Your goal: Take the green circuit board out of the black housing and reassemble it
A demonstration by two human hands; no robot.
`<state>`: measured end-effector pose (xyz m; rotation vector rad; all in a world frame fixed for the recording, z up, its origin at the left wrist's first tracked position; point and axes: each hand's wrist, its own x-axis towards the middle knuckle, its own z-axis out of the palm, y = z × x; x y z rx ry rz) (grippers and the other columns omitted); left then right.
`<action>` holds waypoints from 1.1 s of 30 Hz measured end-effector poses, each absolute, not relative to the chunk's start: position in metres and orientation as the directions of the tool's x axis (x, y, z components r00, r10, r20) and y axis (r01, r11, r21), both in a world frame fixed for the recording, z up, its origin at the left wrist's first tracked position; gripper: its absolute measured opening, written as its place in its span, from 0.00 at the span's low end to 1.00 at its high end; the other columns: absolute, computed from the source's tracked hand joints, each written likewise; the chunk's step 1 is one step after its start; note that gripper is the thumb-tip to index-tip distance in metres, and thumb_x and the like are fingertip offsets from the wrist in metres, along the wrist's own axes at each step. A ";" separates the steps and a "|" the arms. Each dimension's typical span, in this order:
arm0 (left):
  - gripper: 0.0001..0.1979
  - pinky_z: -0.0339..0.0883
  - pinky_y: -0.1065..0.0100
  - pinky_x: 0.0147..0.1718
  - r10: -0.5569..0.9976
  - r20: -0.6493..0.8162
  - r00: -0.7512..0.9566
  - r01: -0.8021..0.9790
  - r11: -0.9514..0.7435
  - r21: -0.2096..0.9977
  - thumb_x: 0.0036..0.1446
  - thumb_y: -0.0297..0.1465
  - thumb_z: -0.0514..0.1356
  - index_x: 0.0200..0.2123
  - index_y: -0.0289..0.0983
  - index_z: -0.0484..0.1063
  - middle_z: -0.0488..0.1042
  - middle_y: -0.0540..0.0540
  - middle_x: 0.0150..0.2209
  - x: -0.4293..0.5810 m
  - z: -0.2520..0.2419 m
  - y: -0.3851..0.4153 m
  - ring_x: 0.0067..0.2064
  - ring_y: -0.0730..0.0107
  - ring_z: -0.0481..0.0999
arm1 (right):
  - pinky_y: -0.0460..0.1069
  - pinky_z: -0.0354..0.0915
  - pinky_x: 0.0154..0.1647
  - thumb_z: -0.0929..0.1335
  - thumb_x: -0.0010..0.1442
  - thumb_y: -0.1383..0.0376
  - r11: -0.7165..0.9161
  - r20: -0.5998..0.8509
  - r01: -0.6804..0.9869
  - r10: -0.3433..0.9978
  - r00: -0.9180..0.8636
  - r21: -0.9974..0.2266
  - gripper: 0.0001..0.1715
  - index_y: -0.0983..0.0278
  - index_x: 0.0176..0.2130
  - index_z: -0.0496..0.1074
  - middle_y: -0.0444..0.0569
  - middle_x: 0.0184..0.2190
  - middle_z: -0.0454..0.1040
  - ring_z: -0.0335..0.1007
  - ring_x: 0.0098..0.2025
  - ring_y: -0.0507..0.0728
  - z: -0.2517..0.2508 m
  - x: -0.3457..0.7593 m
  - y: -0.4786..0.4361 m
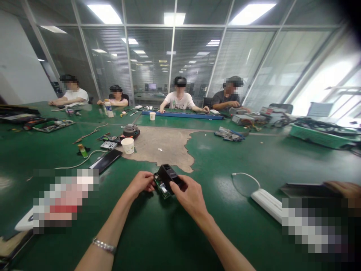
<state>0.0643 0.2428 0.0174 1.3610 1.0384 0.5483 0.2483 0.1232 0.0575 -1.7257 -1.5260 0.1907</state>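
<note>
A small black plastic device (168, 174) with a green circuit board (161, 187) showing at its lower side rests just above the green table (158, 233), near its front middle. My left hand (141, 182) is closed in a pinch on the left edge of the circuit board. My right hand (188, 194) wraps its fingers round the black housing from the right. A metal bracelet (103, 245) sits on my left wrist.
A white power strip (266, 203) with a looped cable lies to the right, a black flat phone-like slab (106, 160) and a white paper cup (128, 145) to the upper left. Several people sit at the far side. Another person's hand (342, 188) is at the right edge.
</note>
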 end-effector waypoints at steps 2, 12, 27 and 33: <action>0.10 0.64 0.78 0.20 0.832 -0.270 0.484 0.246 0.167 0.955 0.50 0.35 0.62 0.29 0.33 0.71 0.74 0.48 0.25 0.064 0.017 0.242 0.21 0.78 0.72 | 0.49 0.63 0.41 0.65 0.56 0.58 0.067 0.397 0.784 0.887 0.236 -0.617 0.16 0.63 0.42 0.74 0.49 0.37 0.76 0.71 0.38 0.57 0.061 0.241 0.122; 0.08 0.64 0.76 0.21 0.831 -0.246 0.499 0.225 0.150 0.963 0.51 0.32 0.61 0.32 0.32 0.73 0.74 0.47 0.26 0.060 0.022 0.238 0.21 0.77 0.72 | 0.49 0.62 0.45 0.65 0.58 0.60 0.074 0.447 0.891 0.882 0.151 -0.447 0.19 0.61 0.48 0.70 0.50 0.40 0.74 0.70 0.42 0.58 0.068 0.219 0.113; 0.14 0.69 0.73 0.23 0.787 -0.414 0.457 0.323 0.286 0.902 0.54 0.28 0.57 0.44 0.32 0.70 0.76 0.45 0.26 0.053 0.032 0.237 0.22 0.72 0.76 | 0.49 0.62 0.44 0.66 0.56 0.57 0.046 0.326 0.922 0.941 0.090 -0.385 0.26 0.62 0.54 0.67 0.51 0.39 0.72 0.69 0.41 0.59 0.053 0.223 0.120; 0.12 0.73 0.71 0.29 0.793 -0.378 0.477 0.274 0.274 0.922 0.52 0.27 0.60 0.42 0.30 0.71 0.77 0.44 0.27 0.056 0.033 0.235 0.27 0.70 0.78 | 0.49 0.61 0.42 0.67 0.57 0.54 0.080 0.281 0.885 0.958 0.059 -0.459 0.18 0.63 0.42 0.73 0.50 0.34 0.74 0.70 0.39 0.58 0.043 0.227 0.123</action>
